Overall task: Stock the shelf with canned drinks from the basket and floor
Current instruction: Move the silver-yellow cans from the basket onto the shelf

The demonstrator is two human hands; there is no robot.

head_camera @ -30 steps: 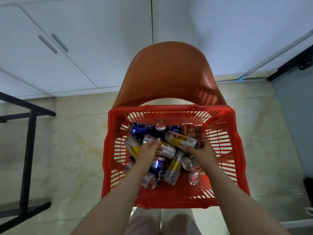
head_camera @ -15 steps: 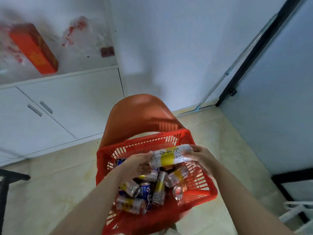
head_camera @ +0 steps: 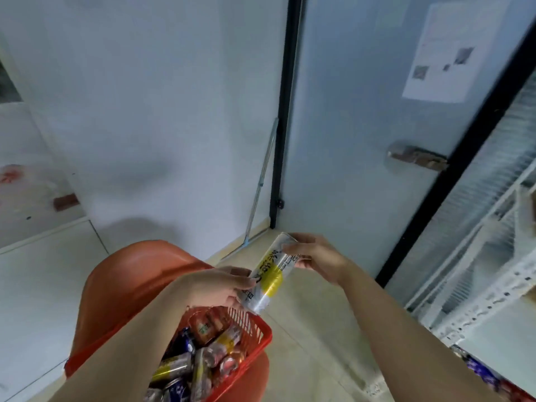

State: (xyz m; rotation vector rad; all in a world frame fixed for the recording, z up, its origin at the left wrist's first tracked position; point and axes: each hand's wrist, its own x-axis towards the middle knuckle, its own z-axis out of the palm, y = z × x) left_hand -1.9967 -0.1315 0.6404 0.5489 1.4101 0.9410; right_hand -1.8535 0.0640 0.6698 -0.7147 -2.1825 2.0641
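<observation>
Fingers of our left hand point(head_camera: 216, 288) curl round the lower end of a silver-and-yellow can point(head_camera: 271, 278), and our right hand point(head_camera: 316, 256) pinches its top; it hangs tilted above the red basket point(head_camera: 265, 339) of other cans point(head_camera: 203, 355) on an orange chair point(head_camera: 130, 285).

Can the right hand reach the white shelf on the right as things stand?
Likely yes: nothing stands between the right hand and the white shelf, though the left hand also grips the can.

Basket point(head_camera: 262, 339) of cans point(head_camera: 208, 352) sits on chair point(head_camera: 130, 285), shelf point(head_camera: 493, 288) right.
</observation>
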